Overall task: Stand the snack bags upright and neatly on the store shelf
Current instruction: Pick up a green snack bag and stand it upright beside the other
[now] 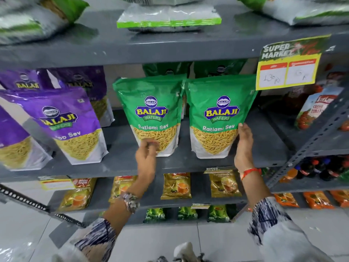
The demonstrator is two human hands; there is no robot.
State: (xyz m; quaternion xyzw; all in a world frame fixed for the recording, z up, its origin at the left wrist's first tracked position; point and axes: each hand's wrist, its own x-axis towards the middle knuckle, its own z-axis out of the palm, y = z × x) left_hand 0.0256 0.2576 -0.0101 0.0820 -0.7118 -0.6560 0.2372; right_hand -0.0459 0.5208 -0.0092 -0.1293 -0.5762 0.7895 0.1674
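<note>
Head view: two green bags stand side by side on the middle shelf [188, 163], tops touching, both upright, faces out. Left green bag [151, 114] sits slightly further back; right green bag [217, 118] is nearer the shelf edge. Right hand [243, 146] lies flat along the right bag's lower right edge, fingers extended, thumb hidden, likely squaring it up; can't tell if it pinches or just presses. Left hand [147, 154] is at the left bag's bottom corner, fingers loosely curled and blurred; contact with the bag is unclear, no firm hold visible. Purple bags [62, 120] to the left lean back, tilted, probably next to fix. Price tag [287, 67] hangs off the upper shelf, overlapping the right bag's top corner.
</note>
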